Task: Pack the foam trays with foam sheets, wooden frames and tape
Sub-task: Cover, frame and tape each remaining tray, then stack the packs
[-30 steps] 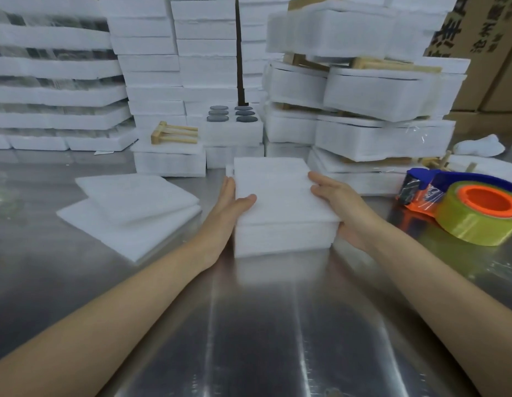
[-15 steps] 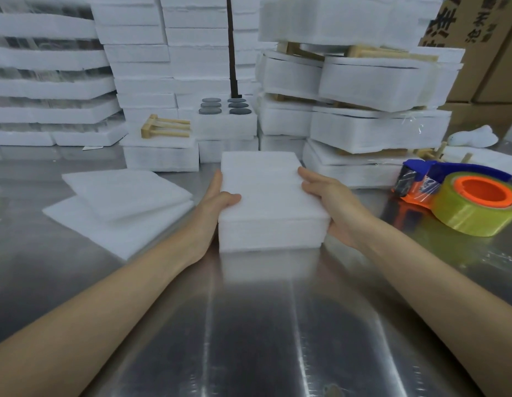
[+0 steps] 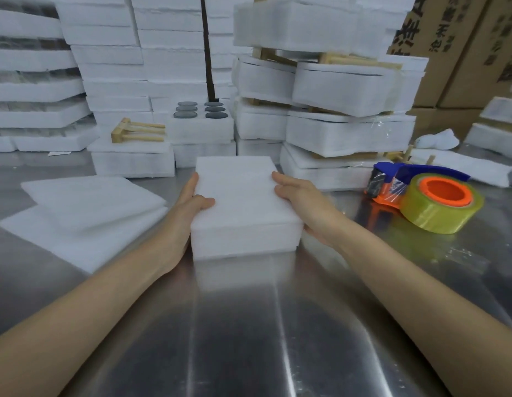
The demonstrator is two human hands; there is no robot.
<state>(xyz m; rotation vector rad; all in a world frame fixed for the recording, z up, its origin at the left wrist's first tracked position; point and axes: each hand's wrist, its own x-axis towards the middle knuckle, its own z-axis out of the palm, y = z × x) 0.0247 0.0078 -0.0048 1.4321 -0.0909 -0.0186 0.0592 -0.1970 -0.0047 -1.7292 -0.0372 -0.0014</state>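
White foam tray (image 3: 243, 206), clasped between left hand (image 3: 188, 206) and right hand (image 3: 304, 203)

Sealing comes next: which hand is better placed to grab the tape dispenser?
Right, probably. The orange-and-blue tape dispenser lies nearer the right hand; the white foam tray separates it from the left hand.
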